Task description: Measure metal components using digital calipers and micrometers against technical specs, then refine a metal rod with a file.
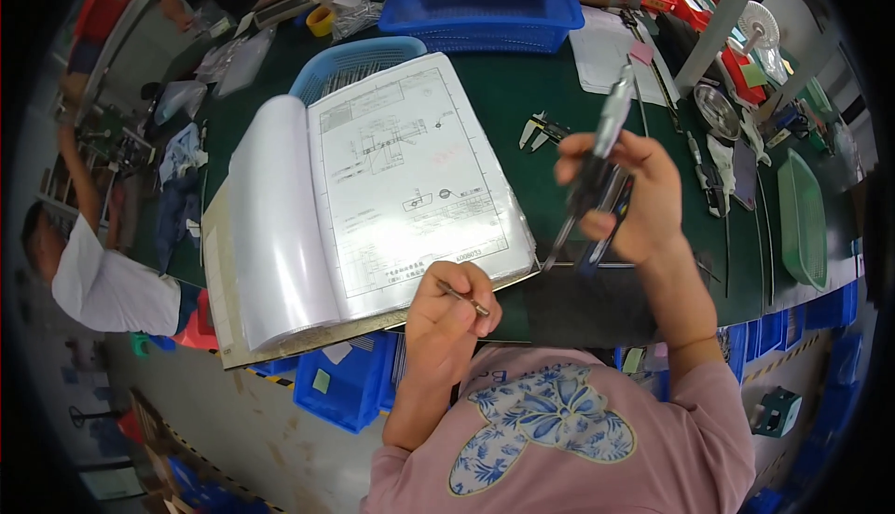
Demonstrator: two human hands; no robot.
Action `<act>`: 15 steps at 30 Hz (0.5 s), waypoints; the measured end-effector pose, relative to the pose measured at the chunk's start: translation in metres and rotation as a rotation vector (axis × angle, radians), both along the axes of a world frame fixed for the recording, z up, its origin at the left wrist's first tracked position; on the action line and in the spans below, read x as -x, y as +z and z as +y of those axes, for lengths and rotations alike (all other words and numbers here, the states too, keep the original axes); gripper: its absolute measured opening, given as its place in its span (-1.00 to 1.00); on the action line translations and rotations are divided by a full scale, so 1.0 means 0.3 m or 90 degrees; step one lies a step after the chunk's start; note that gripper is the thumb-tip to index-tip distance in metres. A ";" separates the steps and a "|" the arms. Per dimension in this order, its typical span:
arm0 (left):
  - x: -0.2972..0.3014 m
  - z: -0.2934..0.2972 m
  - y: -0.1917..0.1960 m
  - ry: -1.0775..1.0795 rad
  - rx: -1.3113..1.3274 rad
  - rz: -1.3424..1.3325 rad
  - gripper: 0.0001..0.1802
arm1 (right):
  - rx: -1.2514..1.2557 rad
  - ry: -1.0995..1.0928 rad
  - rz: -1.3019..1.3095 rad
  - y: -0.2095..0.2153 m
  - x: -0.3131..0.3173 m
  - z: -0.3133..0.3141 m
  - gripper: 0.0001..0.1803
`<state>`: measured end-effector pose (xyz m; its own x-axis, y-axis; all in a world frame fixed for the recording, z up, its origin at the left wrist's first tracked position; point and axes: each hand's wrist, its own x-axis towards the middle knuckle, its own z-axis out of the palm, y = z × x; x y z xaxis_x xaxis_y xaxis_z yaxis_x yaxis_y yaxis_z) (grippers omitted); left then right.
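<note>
Left hand low at the near edge of the open binder of clear plastic sleeves, fingers pressed together, pinching a thin short metal pin between thumb and forefinger; pin tilted, one tip poking out toward the right, just off the binder's lower right corner. Right hand raised to the right of the binder, fingers curled and closed around a long dark caliper with a grey metal beam; upper end of the caliper pointing up and away above the knuckles, pointed lower end slanting down toward the binder's right edge, just short of it. Hands apart, pin and caliper not touching.

Uppermost binder page a white sheet with a line drawing, lying flat on the dark green table mat. Behind the binder's far edge, a light blue plastic mesh basket, partly covered by the page. Farther back and to the right of that, a deep blue plastic crate. Second grey caliper flat on the mat between the binder and the raised hand. Far right of the binder, a green plastic tray near the table edge. Left of the binder, beyond the table, another person in a white shirt.
</note>
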<state>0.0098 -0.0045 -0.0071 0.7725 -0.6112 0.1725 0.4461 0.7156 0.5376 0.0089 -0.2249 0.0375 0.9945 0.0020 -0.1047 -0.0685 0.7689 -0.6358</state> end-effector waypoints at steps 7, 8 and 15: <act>0.001 0.045 0.023 0.164 -0.109 -0.064 -0.77 | 0.138 -0.301 0.192 -0.143 -0.208 -0.368 -0.83; 0.001 0.046 0.023 0.165 -0.121 -0.058 -0.74 | 0.126 -0.273 0.179 -0.169 -0.244 -0.417 -0.83; 0.005 0.065 0.019 0.230 -0.174 -0.024 -0.59 | 0.298 -0.369 0.334 -0.335 -0.477 -0.603 -0.84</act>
<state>0.0084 0.0150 -0.0013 0.9410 -0.3299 0.0753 0.1693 0.6518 0.7393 0.1520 -0.4058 -0.0630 0.6509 -0.6398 -0.4086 -0.1207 0.4441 -0.8878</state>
